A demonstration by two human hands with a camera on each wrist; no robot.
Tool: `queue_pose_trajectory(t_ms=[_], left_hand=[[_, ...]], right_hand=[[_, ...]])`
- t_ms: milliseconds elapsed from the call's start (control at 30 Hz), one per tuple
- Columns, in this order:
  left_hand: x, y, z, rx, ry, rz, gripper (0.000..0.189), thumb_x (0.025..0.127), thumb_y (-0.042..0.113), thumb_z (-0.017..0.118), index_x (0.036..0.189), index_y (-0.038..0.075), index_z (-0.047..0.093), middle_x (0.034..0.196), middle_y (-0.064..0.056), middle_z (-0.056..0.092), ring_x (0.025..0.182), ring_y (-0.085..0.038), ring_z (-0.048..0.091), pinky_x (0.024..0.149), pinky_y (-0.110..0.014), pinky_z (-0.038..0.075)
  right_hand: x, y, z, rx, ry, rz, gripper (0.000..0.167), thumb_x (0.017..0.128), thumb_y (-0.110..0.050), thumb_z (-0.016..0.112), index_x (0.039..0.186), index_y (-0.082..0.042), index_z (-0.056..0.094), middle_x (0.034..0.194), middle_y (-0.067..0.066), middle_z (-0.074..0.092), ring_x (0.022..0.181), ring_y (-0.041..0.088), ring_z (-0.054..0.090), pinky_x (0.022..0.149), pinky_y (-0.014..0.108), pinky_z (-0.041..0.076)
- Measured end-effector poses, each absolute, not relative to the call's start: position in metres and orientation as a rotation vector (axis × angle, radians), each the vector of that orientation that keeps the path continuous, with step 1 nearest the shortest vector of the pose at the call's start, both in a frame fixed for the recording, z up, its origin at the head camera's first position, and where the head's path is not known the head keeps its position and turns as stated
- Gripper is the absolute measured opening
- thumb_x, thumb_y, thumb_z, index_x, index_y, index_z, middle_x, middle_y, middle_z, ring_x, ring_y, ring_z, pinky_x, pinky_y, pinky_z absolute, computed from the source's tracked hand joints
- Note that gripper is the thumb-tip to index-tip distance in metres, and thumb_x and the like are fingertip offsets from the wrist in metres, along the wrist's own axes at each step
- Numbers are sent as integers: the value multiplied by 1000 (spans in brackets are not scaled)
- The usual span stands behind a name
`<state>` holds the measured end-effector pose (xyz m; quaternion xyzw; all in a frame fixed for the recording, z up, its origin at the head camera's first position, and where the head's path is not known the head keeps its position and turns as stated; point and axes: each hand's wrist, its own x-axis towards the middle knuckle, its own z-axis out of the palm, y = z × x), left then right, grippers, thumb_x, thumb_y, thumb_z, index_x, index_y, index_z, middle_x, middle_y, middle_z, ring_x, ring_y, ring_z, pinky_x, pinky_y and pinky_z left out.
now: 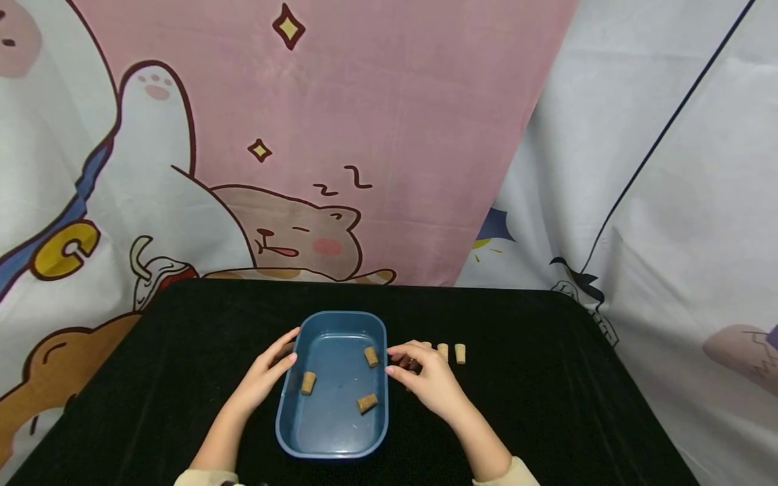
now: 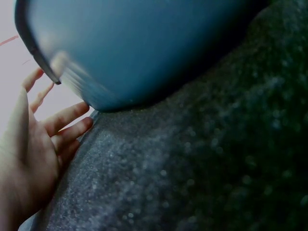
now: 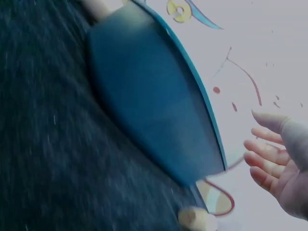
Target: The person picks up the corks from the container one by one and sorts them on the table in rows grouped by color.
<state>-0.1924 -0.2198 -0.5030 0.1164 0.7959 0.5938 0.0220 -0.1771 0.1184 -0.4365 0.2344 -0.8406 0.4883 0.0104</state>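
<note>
A blue rectangular tray [image 1: 331,435] stands on the black cloth with three corks inside: one near the left wall [image 1: 308,383], one at the upper right [image 1: 371,356] and one lower right [image 1: 367,403]. My left hand [image 1: 258,378] is at the tray's left side, its thumb and fingers extended along the rim. On the opposite side, my right hand [image 1: 428,381] has its fingertips right by the rim, with its fingers loosely bent and nothing between them. In the right wrist view that hand [image 3: 281,159] appears with a palm holding nothing.
Several pale corks stand in a row right of the tray, among them a cork [image 1: 460,354] and its neighbour [image 1: 443,352]; my right hand partly covers the row. The black cloth [image 1: 547,418] covers the table. Behind it hangs a printed cartoon curtain [image 1: 425,135].
</note>
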Motion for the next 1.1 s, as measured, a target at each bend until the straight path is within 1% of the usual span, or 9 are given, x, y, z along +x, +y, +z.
queue_pose_trajectory(t_ms=[100,167,300,367,533,600,733,933,1100], left_hand=[[-192,-219,-503,345,2455,1842,52,101,28,49,149,20,33,143,-22,42,126,-41,42,97,-58,39],[-192,-219,-503,342,2450,1841,52,101,28,49,150,20,33,143,-22,41,127,-41,42,98,-58,38],[-192,-218,-503,359,2454,1842,52,101,27,49,149,20,34,142,-22,42,126,-41,43,97,-58,39],[-193,-219,-503,372,2459,1845,51,101,27,49,149,19,34,142,-23,43,125,-41,43,97,-58,39],[-193,-220,-504,380,2455,1861,51,101,25,49,149,18,34,141,-23,43,125,-42,43,96,-59,40],[-193,-220,-504,378,2450,1865,51,101,25,49,149,18,34,142,-24,42,126,-42,43,97,-59,39],[-192,-220,-504,379,2444,1861,51,101,26,49,149,18,34,142,-24,42,126,-43,43,96,-59,40],[-192,-221,-504,401,2434,1866,50,101,25,47,149,17,33,141,-25,42,124,-44,43,95,-59,41],[-193,-220,-504,410,2438,1871,50,102,23,48,149,16,34,140,-25,43,123,-44,45,94,-58,42]], right_hand=[[-176,105,-433,749,-2622,1536,31,86,-29,71,111,-12,68,101,4,65,89,14,58,76,34,51],[-175,97,-431,760,-2624,1534,30,86,-31,71,111,-14,68,103,4,66,91,14,58,78,33,50],[-174,81,-429,767,-2631,1555,32,84,-31,73,112,-16,68,103,-3,65,94,20,60,81,31,49],[-174,73,-429,774,-2628,1578,32,83,-30,74,111,-17,68,103,-4,64,95,23,61,81,34,50],[-176,52,-432,789,-2636,1638,32,82,-25,76,111,-14,68,107,4,66,97,25,61,84,41,50],[-177,45,-434,789,-2652,1652,33,82,-23,77,112,-12,68,109,7,66,97,23,61,84,39,50],[-180,32,-438,767,-2692,1676,34,81,-18,78,113,-10,68,109,7,66,97,20,61,84,34,50],[-185,19,-443,753,-2734,1716,35,79,-13,80,111,-6,68,106,8,67,97,25,62,81,30,51],[-188,11,-446,729,-2808,1712,39,75,-14,81,112,-8,68,108,5,67,95,18,61,79,27,50]])
